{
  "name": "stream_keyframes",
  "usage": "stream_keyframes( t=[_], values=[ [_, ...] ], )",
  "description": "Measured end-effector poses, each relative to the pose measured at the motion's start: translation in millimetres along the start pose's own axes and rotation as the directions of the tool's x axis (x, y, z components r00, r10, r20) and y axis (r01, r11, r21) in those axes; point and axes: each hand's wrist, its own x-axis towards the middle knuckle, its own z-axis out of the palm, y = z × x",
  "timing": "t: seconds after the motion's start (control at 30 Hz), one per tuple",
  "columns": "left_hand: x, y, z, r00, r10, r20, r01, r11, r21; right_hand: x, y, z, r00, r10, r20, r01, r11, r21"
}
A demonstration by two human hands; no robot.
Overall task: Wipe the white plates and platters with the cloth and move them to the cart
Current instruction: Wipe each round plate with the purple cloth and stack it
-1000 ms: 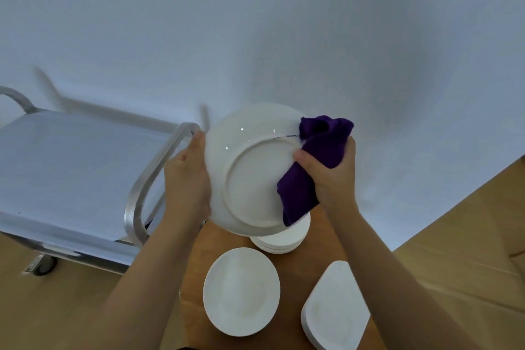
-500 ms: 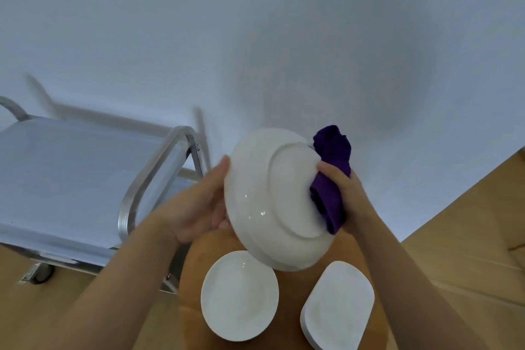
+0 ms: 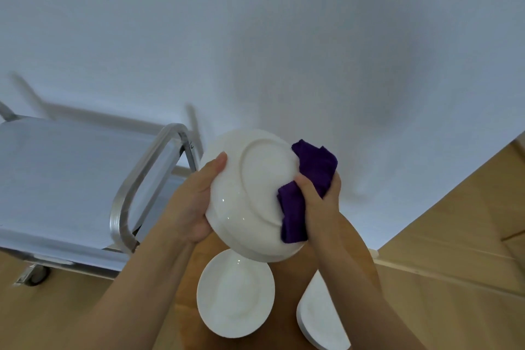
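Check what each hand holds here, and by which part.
The left hand grips the white plate by its left rim, underside facing the camera. The right hand holds the bunched purple cloth against the plate's right edge.

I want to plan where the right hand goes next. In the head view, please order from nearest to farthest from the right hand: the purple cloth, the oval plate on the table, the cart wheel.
1. Purple cloth: gripped in the right hand itself.
2. Oval plate: below the hand, lying on the wooden table.
3. Cart wheel: far left, by the floor.
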Motion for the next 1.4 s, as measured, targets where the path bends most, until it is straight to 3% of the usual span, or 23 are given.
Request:
stream_keyframes(
  t=[0.17, 0.3, 0.4, 0.5, 0.6, 0.67, 0.73, 0.9, 1.03, 1.13, 1.3, 1.37, 1.4],
  values=[
    [0.9, -20.8, 20.3, 0.973, 0.078, -0.215, -0.052, 0.991, 0.123, -25.7, 7.4, 20.8, 0.979, 0.065, -0.193, -0.044, 0.993, 0.112],
    [2.3, -41.4, 29.4, 0.94, 0.103, -0.327, -0.008, 0.961, 0.278, -41.2, 10.3, 38.2, 0.977, 0.05, -0.209, -0.039, 0.997, 0.059],
    [0.9, -42.7, 23.2, 0.936, 0.105, -0.337, 0.039, 0.918, 0.396, -40.3, 6.2, 32.7, 0.99, 0.063, -0.124, -0.054, 0.995, 0.081],
    [-5.2, -39.7, 16.7, 0.965, 0.097, -0.245, 0.005, 0.923, 0.386, -17.2, -9.2, 20.2, 0.991, 0.043, -0.13, -0.028, 0.994, 0.109],
    [-8.0, -43.7, 17.5, 0.984, 0.044, -0.17, 0.028, 0.917, 0.399, 0.8, -24.2, 30.6, 0.997, -0.068, -0.035, 0.069, 0.997, 0.026],
    [-6.5, -43.5, 17.6, 0.979, 0.04, -0.198, 0.035, 0.933, 0.358, 0.9, -30.1, 42.4, 0.976, -0.214, 0.045, 0.216, 0.976, -0.041],
    [-3.0, -36.8, 15.0, 0.969, 0.084, -0.232, 0.0, 0.941, 0.338, -2.3, -30.8, 47.6, 0.948, -0.266, 0.174, 0.282, 0.957, -0.074],
    [4.7, -20.2, 2.1, 0.938, 0.213, -0.275, -0.16, 0.966, 0.202, -22.3, -20.7, 46.5, 0.807, -0.312, 0.502, 0.418, 0.902, -0.112],
    [5.6, -19.4, -9.3, 0.933, 0.183, -0.311, -0.158, 0.982, 0.103, -34.8, 1.3, 36.8, 0.75, -0.403, 0.524, 0.583, 0.777, -0.237],
    [4.8, -20.9, -17.8, 0.942, 0.148, -0.301, -0.137, 0.989, 0.057, -35.5, 18.5, 21.5, 0.733, -0.405, 0.546, 0.596, 0.769, -0.231],
    [5.5, -23.1, -28.7, 0.952, 0.137, -0.272, -0.118, 0.989, 0.085, -10.6, 38.8, -7.1, 0.811, -0.383, 0.443, 0.575, 0.659, -0.484],
    [5.8, -21.1, -30.5, 0.959, 0.138, -0.247, -0.11, 0.986, 0.123, 6.6, 39.8, -16.5, 0.895, -0.263, 0.36, 0.443, 0.611, -0.656],
    [5.7, -20.4, -32.0, 0.964, 0.135, -0.228, -0.108, 0.986, 0.127, 15.7, 38.8, -21.2, 0.946, -0.137, 0.293, 0.311, 0.641, -0.702]
  ],
)
